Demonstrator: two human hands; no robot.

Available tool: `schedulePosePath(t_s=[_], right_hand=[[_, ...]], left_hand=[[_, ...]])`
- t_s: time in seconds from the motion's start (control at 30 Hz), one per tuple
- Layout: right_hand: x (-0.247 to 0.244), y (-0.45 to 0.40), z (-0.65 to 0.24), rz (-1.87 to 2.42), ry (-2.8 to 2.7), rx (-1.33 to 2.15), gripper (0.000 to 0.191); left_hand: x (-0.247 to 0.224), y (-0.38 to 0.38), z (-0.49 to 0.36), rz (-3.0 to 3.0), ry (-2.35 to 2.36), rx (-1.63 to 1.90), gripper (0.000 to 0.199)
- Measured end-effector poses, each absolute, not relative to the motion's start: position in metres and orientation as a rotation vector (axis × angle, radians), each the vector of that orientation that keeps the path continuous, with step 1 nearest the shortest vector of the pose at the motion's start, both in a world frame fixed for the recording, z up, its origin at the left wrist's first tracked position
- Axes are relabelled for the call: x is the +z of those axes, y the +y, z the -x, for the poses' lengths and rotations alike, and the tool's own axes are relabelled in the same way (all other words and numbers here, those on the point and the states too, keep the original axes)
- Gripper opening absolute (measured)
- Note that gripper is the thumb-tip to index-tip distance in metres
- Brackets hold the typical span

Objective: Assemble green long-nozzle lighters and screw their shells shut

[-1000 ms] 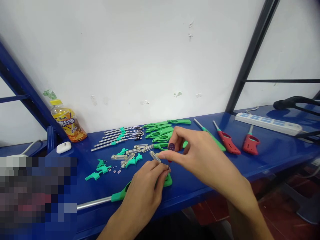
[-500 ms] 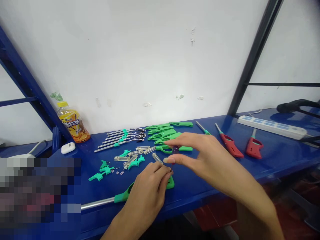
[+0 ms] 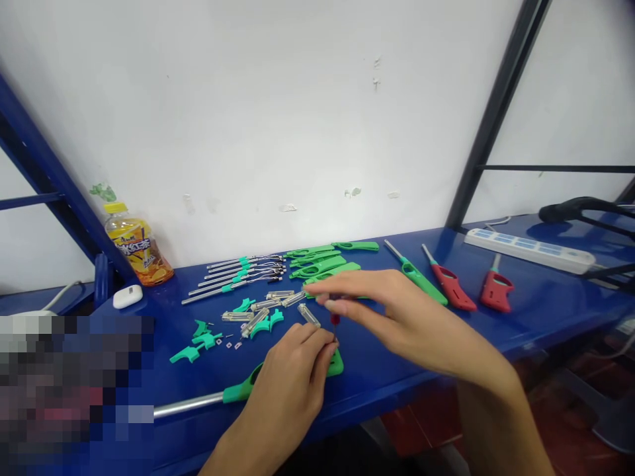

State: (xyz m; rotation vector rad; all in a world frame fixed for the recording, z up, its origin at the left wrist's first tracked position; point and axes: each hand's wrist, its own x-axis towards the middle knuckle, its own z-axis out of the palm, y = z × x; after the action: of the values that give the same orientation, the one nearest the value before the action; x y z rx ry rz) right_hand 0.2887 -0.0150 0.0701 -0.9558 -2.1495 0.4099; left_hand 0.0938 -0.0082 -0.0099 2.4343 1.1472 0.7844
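Fingers of R hand (image 3: 397, 317) round screwdriver (image 3: 335, 319) — L hand (image 3: 295, 370) on grn lighter (image 3: 240, 391).

Bare hands (image 3: 292, 377), forearms without sleeves.

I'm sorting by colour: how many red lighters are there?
2: one red lighter beside the far green lighter, the other before the white power strip. The pixelated patch may hide more.

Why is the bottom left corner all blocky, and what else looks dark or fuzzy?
In the head view, coarse squares cover that corner, hiding what's there; the bottle has a soft shadow on the wall; the floor is dim; the screwdriver looks small and fuzzy.
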Motion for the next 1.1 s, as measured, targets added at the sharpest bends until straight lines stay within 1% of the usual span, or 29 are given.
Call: schedulePosePath(t_s=[0.07,0.17,0.27,0.3,0.43,0.47,0.5,0.57,0.63,0.7,0.8,0.87,1.0,1.1], right_hand=[[0.073,-0.017,-0.291,0.913,-2.174,0.450,0.023],[0.075,-0.019,-0.288,1.077,-2.105,0.276,0.006],[0.074,-0.021,-0.286,1.189,-2.060,0.142,0.011],[0.073,-0.022,-0.286,1.174,-2.064,0.152,0.012],[0.072,-0.025,-0.292,1.026,-2.127,0.312,0.026],[0.073,-0.024,-0.291,1.031,-2.121,0.321,0.024],[0.073,-0.023,-0.290,1.067,-2.102,0.300,0.018],[0.073,-0.019,-0.285,1.206,-2.029,0.193,0.002],[0.073,-0.017,-0.280,1.310,-1.956,0.099,0.014],[0.071,-0.018,-0.281,1.295,-1.951,0.116,0.015],[0.071,-0.023,-0.289,1.142,-2.045,0.276,0.021],[0.073,-0.026,-0.293,1.096,-2.074,0.333,0.019],[0.075,-0.021,-0.285,1.241,-1.981,0.200,0.007],[0.074,-0.014,-0.271,1.335,-1.922,0.093,0.021]], left_hand=[[-0.011,-0.008,-0.094,-2.443,1.144,0.786,0.025],[-0.013,-0.008,-0.094,-2.463,1.144,0.782,0.026],[-0.015,-0.006,-0.095,-2.477,1.148,0.794,0.026],[-0.015,-0.006,-0.095,-2.478,1.150,0.798,0.026],[-0.014,-0.006,-0.095,-2.488,1.169,0.774,0.026],[-0.014,-0.007,-0.095,-2.494,1.168,0.766,0.026],[-0.014,-0.007,-0.095,-2.500,1.165,0.761,0.026],[-0.014,-0.007,-0.095,-2.512,1.171,0.753,0.026],[-0.015,-0.006,-0.095,-2.513,1.195,0.738,0.027],[-0.015,-0.006,-0.096,-2.503,1.220,0.729,0.028],[-0.015,-0.007,-0.095,-2.498,1.228,0.729,0.026],[-0.015,-0.008,-0.096,-2.500,1.214,0.733,0.026],[-0.015,-0.008,-0.097,-2.495,1.237,0.740,0.026],[-0.014,-0.008,-0.098,-2.503,1.261,0.713,0.027]])
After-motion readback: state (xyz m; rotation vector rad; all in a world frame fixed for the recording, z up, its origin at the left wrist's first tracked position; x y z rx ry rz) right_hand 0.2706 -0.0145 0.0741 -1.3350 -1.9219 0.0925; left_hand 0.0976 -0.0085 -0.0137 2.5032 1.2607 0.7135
